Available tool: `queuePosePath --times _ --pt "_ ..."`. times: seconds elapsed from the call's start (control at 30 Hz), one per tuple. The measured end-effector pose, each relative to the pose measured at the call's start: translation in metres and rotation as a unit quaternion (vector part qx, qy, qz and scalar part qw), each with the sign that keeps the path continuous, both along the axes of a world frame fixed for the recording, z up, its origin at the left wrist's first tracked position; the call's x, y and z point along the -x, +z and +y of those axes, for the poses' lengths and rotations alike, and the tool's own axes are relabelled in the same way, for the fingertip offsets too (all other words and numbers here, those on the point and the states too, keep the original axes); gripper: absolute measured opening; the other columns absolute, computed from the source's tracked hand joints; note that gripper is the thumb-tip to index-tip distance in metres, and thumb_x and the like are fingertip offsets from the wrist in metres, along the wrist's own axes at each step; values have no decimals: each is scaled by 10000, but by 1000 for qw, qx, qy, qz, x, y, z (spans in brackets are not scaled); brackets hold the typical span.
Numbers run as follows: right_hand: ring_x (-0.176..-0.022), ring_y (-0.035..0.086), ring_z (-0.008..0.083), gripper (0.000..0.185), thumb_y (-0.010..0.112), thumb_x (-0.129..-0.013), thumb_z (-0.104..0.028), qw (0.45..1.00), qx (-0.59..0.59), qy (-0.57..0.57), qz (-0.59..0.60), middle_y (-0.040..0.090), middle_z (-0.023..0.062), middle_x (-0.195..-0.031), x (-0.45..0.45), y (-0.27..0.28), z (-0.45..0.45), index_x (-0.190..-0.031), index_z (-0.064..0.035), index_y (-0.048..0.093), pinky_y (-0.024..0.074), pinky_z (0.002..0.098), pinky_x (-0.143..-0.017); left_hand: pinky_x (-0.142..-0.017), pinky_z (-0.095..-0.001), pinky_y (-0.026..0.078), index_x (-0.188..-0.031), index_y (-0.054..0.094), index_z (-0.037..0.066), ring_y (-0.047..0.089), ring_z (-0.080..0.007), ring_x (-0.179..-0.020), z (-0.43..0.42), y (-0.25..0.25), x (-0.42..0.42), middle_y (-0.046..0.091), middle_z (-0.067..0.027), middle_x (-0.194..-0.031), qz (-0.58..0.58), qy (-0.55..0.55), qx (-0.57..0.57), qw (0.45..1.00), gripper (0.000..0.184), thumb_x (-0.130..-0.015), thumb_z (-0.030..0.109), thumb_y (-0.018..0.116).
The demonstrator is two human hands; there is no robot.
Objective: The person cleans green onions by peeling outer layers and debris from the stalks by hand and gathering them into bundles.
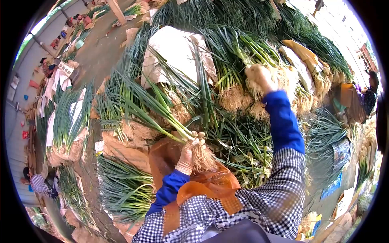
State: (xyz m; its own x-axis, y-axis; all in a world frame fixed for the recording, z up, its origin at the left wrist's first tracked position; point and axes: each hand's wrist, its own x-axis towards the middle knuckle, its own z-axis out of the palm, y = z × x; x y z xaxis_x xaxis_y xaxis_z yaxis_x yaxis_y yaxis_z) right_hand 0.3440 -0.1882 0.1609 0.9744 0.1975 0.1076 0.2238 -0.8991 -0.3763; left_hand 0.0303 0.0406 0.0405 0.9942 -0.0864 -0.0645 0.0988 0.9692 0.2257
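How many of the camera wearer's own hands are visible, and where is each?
2: the left hand grips green onions near their roots; the right hand is farther forward, at the roots of the piled onions.

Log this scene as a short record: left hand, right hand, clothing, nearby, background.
Left hand: closed around a few long green onions, just above their roots
Right hand: at the root end of a larger bundle; grip unclear
Clothing: blue sleeves, checked garment, orange covering in front
Nearby: white sack lying over more onions
Background: another person at far right
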Motion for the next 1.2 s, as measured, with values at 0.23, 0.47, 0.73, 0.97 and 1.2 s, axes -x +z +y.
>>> queuePosePath --times 0.23,0.47,0.73,0.97,1.2 --pt "-509 536 257 201 646 -764 -177 957 -249 149 24 548 106 -586 225 -103 27 -623 -71 549 468 367 -515 -715 -301 521 -908 585 114 585 -191 -919 -35 -52 -7 592 -96 -1098 222 -42 -89 970 42 -879 99 558" --pt "-638 623 252 348 671 -771 -405 873 -363 20 327 640 122 -710 242 -77 4 -777 -59 639 496 322 -611 -742 -286 506 -884 574 58 595 -173 -786 -58 -35 5 602 -57 -870 197 -38 -231 952 151 -786 -55 597" --pt "-606 631 280 274 592 -821 -339 999 20 8 -33 612 93 -612 195 -110 58 -688 -99 575 504 362 -565 -711 -274 489 -866 558 56 580 -155 -755 -79 -54 12 571 -31 -808 224 54 -274 934 199 -740 -82 627" --pt "-475 559 263 257 614 -821 -288 976 -90 199 5 565 90 -549 279 -138 -10 -651 -98 578 441 374 -450 -673 -257 492 -783 549 72 566 -135 -744 -73 -67 6 551 -9 -768 242 100 -215 941 168 -752 -76 622" --pt "-523 579 229 414 587 -808 -503 983 157 48 77 586 91 -592 222 -107 -67 -794 -91 624 476 349 -510 -666 -230 467 -760 555 54 543 -114 -705 -78 -36 10 526 10 -734 224 71 -239 942 180 -711 -92 648"
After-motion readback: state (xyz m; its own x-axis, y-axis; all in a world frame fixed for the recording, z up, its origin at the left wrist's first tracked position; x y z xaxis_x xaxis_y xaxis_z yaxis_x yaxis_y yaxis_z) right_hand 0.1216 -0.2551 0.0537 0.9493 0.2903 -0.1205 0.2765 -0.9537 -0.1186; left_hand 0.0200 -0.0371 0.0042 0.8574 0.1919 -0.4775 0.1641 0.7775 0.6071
